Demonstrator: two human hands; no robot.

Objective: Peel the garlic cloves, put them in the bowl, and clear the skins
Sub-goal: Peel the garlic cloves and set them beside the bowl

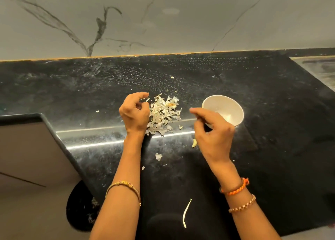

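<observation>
A pile of dry garlic skins (163,112) lies on the black counter (272,140) between my hands. My left hand (135,112) is at the pile's left edge with curled fingers, and thumb and forefinger pinch a small scrap of skin (147,100). My right hand (213,131) hovers in front of the white bowl (228,103), fingers loosely curled, with nothing visible in them. A peeled garlic clove (194,143) lies on the counter just left of that hand. The inside of the bowl shows no cloves from here; my hand covers its near part.
Loose skin bits (158,156) and a thin pale strip (186,212) lie nearer to me on the counter. A dark round bin (79,209) with skins in it stands on the floor at lower left. A marble wall (163,22) backs the counter.
</observation>
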